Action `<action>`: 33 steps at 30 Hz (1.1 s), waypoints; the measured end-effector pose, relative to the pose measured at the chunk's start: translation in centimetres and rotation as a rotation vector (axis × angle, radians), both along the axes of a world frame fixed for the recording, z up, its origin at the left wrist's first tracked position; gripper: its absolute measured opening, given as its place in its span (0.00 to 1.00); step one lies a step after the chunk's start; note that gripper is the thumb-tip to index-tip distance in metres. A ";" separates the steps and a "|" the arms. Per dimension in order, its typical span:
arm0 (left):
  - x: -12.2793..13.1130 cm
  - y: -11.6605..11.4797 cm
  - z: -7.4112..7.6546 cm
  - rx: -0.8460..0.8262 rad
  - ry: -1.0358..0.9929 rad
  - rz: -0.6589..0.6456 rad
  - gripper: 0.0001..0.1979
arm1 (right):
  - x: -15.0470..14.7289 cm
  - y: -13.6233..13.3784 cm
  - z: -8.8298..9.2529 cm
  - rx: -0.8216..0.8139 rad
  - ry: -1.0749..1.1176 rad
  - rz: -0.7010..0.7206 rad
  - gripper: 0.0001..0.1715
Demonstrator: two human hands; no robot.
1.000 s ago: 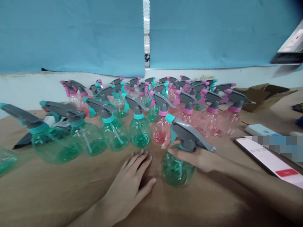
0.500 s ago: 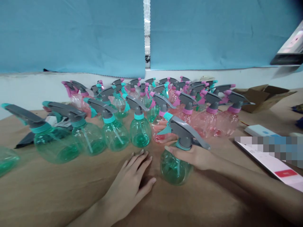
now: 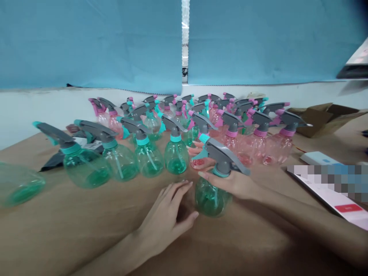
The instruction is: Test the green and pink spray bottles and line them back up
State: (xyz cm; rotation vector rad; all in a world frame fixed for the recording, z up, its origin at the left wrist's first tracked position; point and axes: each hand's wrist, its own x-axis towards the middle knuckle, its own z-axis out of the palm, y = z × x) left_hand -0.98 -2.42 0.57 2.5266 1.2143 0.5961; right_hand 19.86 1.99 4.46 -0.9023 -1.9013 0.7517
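Observation:
My right hand (image 3: 243,184) grips a green spray bottle (image 3: 211,197) around its neck, the thumb in front and the fingers reaching behind its grey and turquoise trigger head. The bottle stands nearly upright, its base at or just above the table. My left hand (image 3: 163,214) is open just left of the bottle, palm side down, fingers stretched forward and thumb apart, holding nothing. Beyond it stands a row of green spray bottles, the nearest of them one (image 3: 176,155) with a turquoise collar. Pink spray bottles (image 3: 254,147) with grey and pink heads stand behind my right hand.
More pink and green bottles crowd toward the white wall (image 3: 43,111). At the left edge is another green bottle (image 3: 23,186), partly cut off. On the right are an open cardboard box (image 3: 319,120), a white box (image 3: 316,158) and a lit phone-like screen (image 3: 324,191).
My left hand has moved rightward, closer to the held bottle. The view has turned slightly left, showing more of the leftmost green bottle. My right hand keeps its grip.

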 end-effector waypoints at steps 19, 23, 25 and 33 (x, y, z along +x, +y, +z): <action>-6.6 -4.7 2.2 -0.016 -0.223 0.351 0.31 | -13.2 -1.8 1.6 0.051 0.177 0.193 0.30; -9.4 -6.0 2.0 0.058 -0.198 0.465 0.27 | -16.4 -2.2 2.3 0.171 0.096 0.204 0.31; -10.8 -6.6 2.1 0.097 -0.183 0.497 0.27 | -17.6 -2.3 2.8 0.215 0.031 0.262 0.32; -18.9 -6.8 2.4 0.216 -0.135 0.664 0.28 | -19.2 -1.6 5.8 0.204 -0.350 0.330 0.45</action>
